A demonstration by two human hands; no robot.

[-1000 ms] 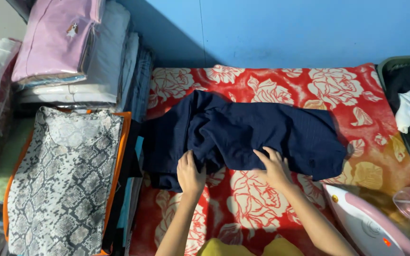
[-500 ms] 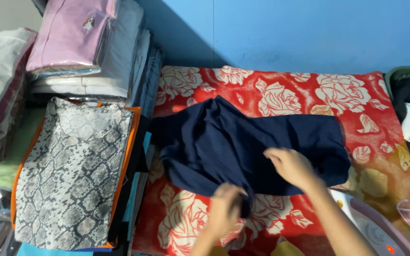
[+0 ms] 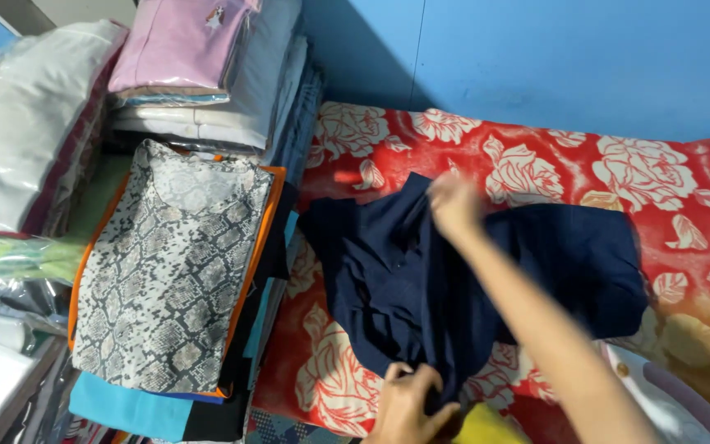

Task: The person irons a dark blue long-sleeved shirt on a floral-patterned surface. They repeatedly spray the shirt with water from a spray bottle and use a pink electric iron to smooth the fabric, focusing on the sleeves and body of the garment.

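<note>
A dark navy garment (image 3: 470, 279) lies crumpled on a red cloth with a cream rose print (image 3: 618, 164). My left hand (image 3: 408, 403) is at the bottom edge of the view, its fingers closed on the garment's near edge. My right hand (image 3: 452, 204) reaches across the garment on an outstretched arm. It is blurred and appears to pinch the fabric at the far edge, near the middle.
A grey snakeskin-print garment (image 3: 166, 263) tops a stack of folded clothes on the left. Behind it are pink and white folded items in plastic (image 3: 182, 49). A blue wall (image 3: 536, 57) stands at the back. A white and pink iron (image 3: 667, 395) shows at lower right, and a yellow cloth (image 3: 486, 427) at the bottom.
My right hand has moved from the garment's near side up to its far edge. My left hand has dropped to the near edge and closed on the fabric. The garment is more bunched.
</note>
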